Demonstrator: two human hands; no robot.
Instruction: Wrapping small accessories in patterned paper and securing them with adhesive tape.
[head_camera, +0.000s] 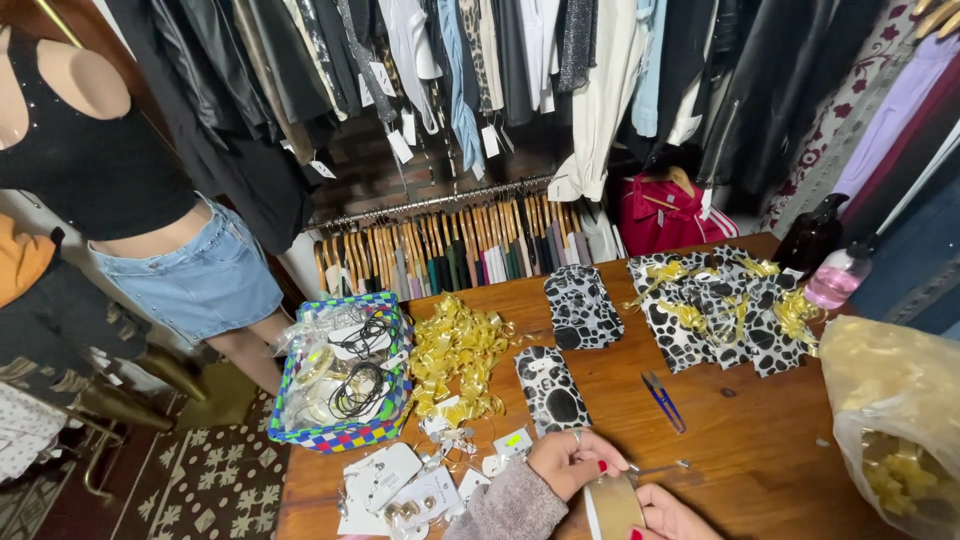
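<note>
On the wooden worktop (760, 440), a pile of gold ribbon (455, 360) lies at 11 o'clock from the hands and a spotted pouch (551, 390) at 12. At the near edge a tape roll (612, 508) stands between both hands. The left hand (568, 462) pinches its top rim in a narrow grip; the right hand (665, 515) cups it from 4 o'clock, holding it.

– What's on the table (760, 440) w/ you?
– Basket (345, 435) at left, gold ribbon (458, 350) beside it, spotted bags (715, 315) at back, blue snips (663, 398) mid, 2 bottles (812, 235) far right.
– And behind?
– Clothes rack (450, 200), mannequin (110, 190) in denim skirt.
</note>
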